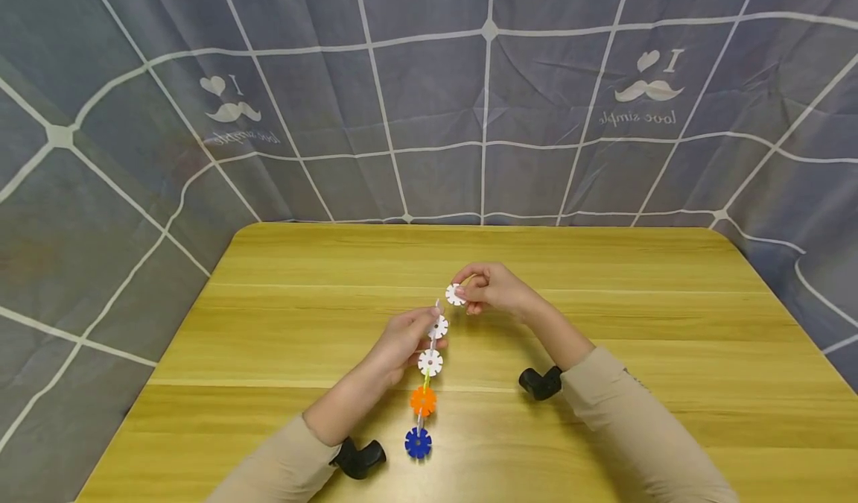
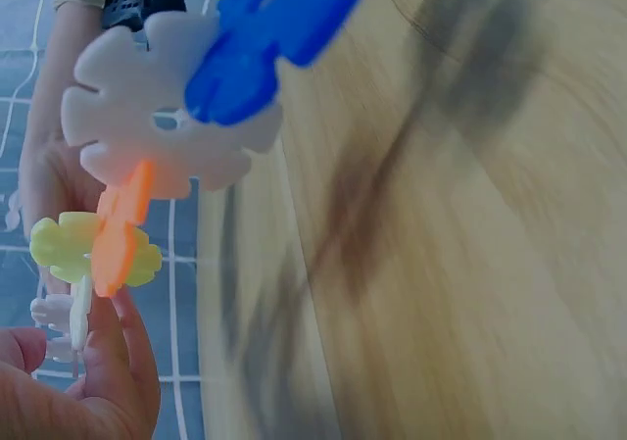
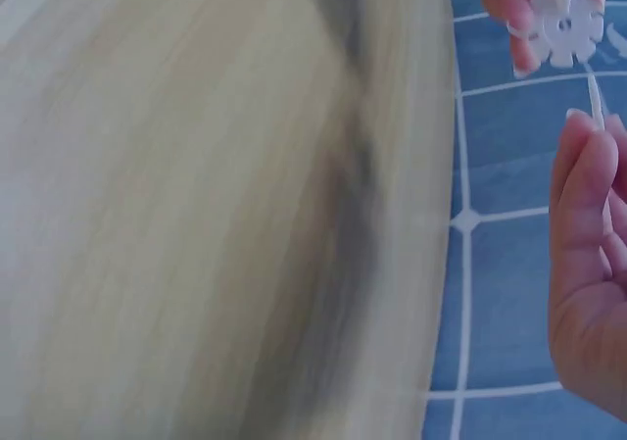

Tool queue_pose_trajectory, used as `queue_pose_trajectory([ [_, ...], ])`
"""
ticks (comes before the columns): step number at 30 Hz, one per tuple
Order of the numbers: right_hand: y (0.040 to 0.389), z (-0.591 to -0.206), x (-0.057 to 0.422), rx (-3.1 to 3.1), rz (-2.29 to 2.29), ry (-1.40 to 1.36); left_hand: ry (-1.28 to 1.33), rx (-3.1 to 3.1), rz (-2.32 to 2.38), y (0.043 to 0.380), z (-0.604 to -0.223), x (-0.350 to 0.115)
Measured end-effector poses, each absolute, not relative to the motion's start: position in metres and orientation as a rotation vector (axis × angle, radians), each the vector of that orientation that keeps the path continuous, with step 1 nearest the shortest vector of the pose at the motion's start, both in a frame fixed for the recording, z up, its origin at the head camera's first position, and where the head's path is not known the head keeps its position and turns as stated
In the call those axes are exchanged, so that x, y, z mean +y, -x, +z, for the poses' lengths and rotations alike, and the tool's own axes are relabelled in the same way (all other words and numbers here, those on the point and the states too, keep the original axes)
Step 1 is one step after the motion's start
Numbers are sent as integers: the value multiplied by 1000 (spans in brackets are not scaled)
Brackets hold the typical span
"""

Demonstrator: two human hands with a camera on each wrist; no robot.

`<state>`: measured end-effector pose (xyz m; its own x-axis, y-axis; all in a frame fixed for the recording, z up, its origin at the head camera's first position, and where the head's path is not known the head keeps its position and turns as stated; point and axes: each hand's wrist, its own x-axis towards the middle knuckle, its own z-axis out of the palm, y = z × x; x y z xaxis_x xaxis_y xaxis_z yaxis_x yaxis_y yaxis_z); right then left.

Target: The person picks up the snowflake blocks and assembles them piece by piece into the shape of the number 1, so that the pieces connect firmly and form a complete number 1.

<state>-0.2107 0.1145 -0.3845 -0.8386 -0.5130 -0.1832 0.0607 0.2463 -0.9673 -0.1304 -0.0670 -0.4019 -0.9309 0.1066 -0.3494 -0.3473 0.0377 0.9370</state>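
My left hand (image 1: 401, 340) pinches the upper end of a chain of interlocking notched plastic discs above the table. The chain runs down toward me through several white discs (image 1: 430, 363), a yellow disc (image 2: 64, 247) and an orange disc (image 1: 423, 402) to a blue disc (image 1: 418, 443) at the near end. Up and to the right, my right hand (image 1: 499, 290) pinches a single white disc (image 1: 455, 294) between thumb and fingers. That disc is close to the chain's top but apart from it. The right wrist view catches it edge-on.
Under both hands lies a wood-grain table (image 1: 670, 339). A grey curtain (image 1: 436, 115) with white grid lines hangs behind it. Black devices (image 1: 540, 384) are worn at both wrists, near the beige sleeves (image 1: 637, 421). The chain's shadow falls on the tabletop.
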Motion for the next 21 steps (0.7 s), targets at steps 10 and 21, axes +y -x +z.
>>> queue_pose_trajectory([
  [10,207,-378,109,2107,-1635,443,143,1969,1984,128,-403,-60],
  [21,205,-378,109,2139,-1647,448,80,1938,2043,126,-405,-60],
])
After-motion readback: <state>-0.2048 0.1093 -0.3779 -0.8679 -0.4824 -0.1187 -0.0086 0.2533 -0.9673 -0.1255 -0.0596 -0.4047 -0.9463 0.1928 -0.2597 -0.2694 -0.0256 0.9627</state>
